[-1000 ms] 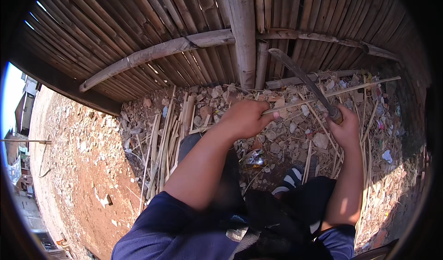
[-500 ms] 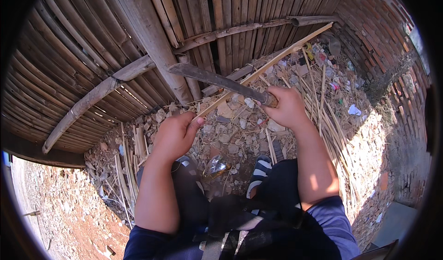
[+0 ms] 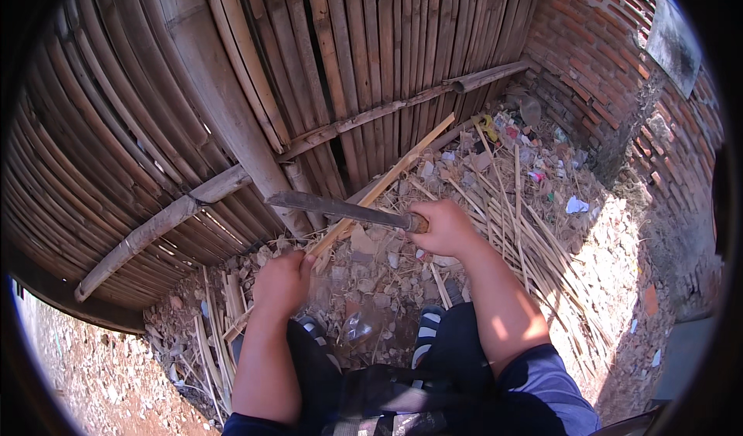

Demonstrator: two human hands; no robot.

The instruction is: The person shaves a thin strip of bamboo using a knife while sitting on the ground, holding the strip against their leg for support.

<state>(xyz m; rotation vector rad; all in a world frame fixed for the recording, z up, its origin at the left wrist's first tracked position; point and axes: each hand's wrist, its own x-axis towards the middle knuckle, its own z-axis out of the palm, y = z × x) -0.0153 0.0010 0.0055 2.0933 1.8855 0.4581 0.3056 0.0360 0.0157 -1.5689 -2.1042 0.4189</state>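
My left hand [image 3: 282, 283] is closed around a long, pale bamboo strip [image 3: 414, 153]. The strip slants up and away to the right, and a short piece of it shows behind the hand toward my left leg. In my right hand [image 3: 446, 229] is the wooden handle of a machete [image 3: 333, 206]. Its dark blade points left and lies across the strip, a little beyond my left hand. Blade and strip appear to touch, though the exact contact is hard to make out.
Split bamboo strips [image 3: 534, 242] lie in a pile at the right, with more [image 3: 213, 335] at the left. A bamboo wall with a thick post [image 3: 224, 103] stands ahead, and a brick wall [image 3: 596, 72] at the right. Rubble and litter cover the ground around my sandals [image 3: 427, 335].
The strip has slid back through my left hand, so less reaches ahead and a tail shows behind. Both hands and the machete sit lower and slightly left in view, which has tilted up.
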